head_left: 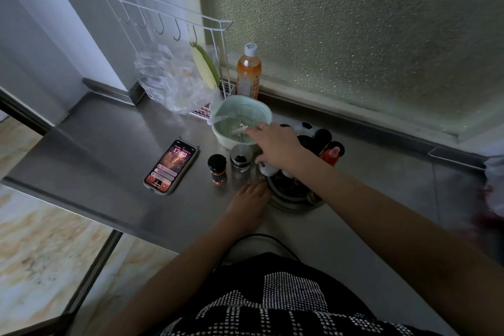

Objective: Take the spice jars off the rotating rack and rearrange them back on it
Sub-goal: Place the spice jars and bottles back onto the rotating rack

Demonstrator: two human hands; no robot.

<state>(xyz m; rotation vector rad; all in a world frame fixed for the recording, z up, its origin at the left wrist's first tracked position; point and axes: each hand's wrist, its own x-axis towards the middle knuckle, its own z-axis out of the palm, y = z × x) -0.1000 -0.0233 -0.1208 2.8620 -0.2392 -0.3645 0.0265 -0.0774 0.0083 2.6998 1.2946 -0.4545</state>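
Nearest the lens was my own dark patterned top [286, 305], with both forearms reaching out over the steel counter [114, 144].

Far to the left on that counter lay a phone [171, 166], screen lit, well clear of the work. Right of it stood two jars I judged to be off the rack already: a black-lidded spice jar [217, 169] with orange powder, and just beside it a grey-capped grinder [240, 161]. Both stood upright, long axes vertical, caps up, parked together, probably so they stayed within reach for going back. Behind them sat a pale green colander [241, 120], with an orange bottle [248, 73] farther back against the window.

My left hand [249, 200] lay flat on the counter, fingers loose and holding nothing, its fingertips against the near left rim of the rotating rack [296, 194]; I took that as bracing so the rack would not spin. My right hand [275, 146] reached across the rack's top, palm down, fingers spread over the jars. Whether it had closed on one I could not tell, since the hand hid what was beneath. A white-capped jar [266, 169] showed just under the thumb.

On the rack's right side, black-lidded jars [323, 136] and a red-capped one [331, 155] stood upright in their slots, not yet removed.
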